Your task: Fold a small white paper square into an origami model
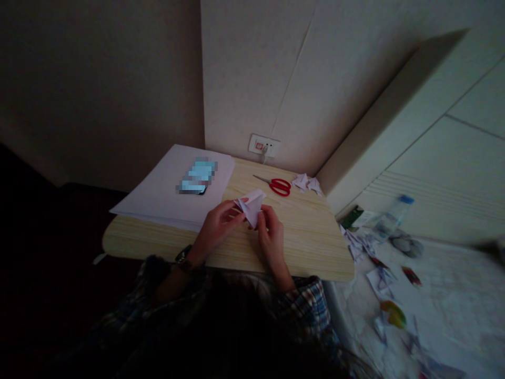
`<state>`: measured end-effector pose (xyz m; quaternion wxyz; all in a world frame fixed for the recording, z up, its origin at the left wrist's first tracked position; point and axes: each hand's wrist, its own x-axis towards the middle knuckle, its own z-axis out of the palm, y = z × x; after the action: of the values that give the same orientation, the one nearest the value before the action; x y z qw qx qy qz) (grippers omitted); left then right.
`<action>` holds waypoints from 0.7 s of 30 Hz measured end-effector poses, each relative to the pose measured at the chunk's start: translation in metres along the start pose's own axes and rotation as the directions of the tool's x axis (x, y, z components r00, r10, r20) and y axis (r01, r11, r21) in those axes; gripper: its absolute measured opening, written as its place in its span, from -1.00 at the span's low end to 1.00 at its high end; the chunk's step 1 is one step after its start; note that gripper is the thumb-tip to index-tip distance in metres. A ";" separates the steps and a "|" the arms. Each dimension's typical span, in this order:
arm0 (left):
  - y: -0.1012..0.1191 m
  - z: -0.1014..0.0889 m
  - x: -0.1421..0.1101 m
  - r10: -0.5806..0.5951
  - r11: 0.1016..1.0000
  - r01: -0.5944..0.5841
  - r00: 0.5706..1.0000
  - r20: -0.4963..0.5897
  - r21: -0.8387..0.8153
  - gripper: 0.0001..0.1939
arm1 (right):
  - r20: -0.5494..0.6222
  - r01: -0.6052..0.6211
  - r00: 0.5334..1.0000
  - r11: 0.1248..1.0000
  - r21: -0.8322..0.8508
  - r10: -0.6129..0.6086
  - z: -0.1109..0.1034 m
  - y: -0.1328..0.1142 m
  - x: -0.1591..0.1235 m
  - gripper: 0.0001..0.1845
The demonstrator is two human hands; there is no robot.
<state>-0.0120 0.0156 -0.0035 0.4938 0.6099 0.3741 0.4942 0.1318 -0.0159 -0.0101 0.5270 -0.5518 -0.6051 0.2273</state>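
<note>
A small piece of folded white paper [253,207] is held above the wooden table, between my two hands. My left hand [221,223] pinches its left side, with the fingers partly behind the paper. At its lower right edge, the thumb and fingers of my right hand [271,231] close on the paper. Just beyond lies a pair of scissors [279,187] with red handles, its blades pointing left. To the left, a phone [197,176] with a lit, blurred screen rests on a stack of large white sheets [158,184].
Folded paper pieces [302,181] sit at the table's [315,247] back right corner. A wall socket [264,145] with a plug is behind it. On the right, a lower white surface [453,284] bears a plastic bottle [396,213], folded papers and small packets.
</note>
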 end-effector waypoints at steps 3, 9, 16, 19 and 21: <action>0.001 0.000 0.000 0.004 1.000 -0.004 1.000 0.000 -0.011 -0.60 | 0.003 -0.007 1.000 1.000 0.025 0.007 0.001 0.000 0.000 -0.78; 0.000 0.002 0.001 -0.016 1.000 0.016 0.999 -0.033 -0.019 -0.61 | 0.025 0.016 1.000 1.000 0.024 -0.016 0.000 0.000 0.000 -0.80; -0.004 0.002 0.002 0.011 0.998 -0.005 0.996 -0.085 0.069 -0.60 | 0.097 0.050 0.994 0.996 0.069 -0.057 0.000 -0.003 -0.002 -0.82; -0.005 0.001 0.002 0.029 0.996 -0.022 0.996 -0.080 0.090 -0.62 | 0.100 0.050 0.993 0.996 0.068 -0.057 0.001 -0.004 -0.002 -0.82; -0.005 0.001 0.002 0.043 0.996 -0.037 0.996 -0.074 0.081 -0.64 | 0.081 0.056 0.995 0.997 0.049 -0.059 0.000 -0.004 -0.002 -0.82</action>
<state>-0.0103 0.0180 -0.0084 0.4447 0.6170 0.3997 0.5116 0.1295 -0.0186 -0.0077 0.5205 -0.5120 -0.6365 0.2485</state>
